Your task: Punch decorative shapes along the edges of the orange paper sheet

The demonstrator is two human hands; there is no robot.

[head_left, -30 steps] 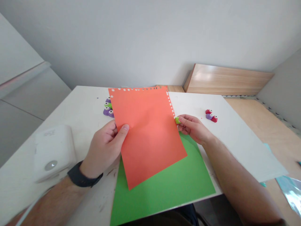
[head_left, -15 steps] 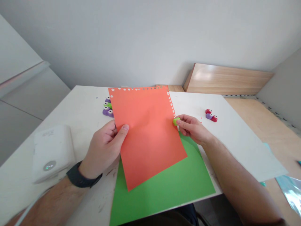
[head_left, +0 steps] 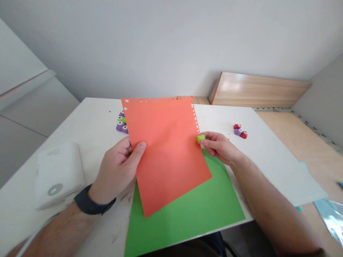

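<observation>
An orange sheet of paper (head_left: 168, 153) is held up and tilted, with small shapes punched along its top edge and upper right edge. My left hand (head_left: 122, 167) pinches its left edge, thumb on the front. At the right edge, just below the last punched holes, my right hand (head_left: 219, 147) grips a small lime-green craft punch (head_left: 200, 139) between thumb and fingers. The punch sits at the paper's edge; its underside is hidden. Beneath lies a green sheet of paper (head_left: 187, 221) on the white table.
Purple and green punches with eyes (head_left: 122, 125) stand partly behind the orange sheet. Red and purple ones (head_left: 240, 131) sit at the right on the white table (head_left: 268, 164). A white device (head_left: 60, 175) with a cable is at the left, a wooden board (head_left: 259, 89) behind.
The top of the orange sheet has tipped slightly up and left. The lime-green punch stays at its right edge, turned a little so more of it shows.
</observation>
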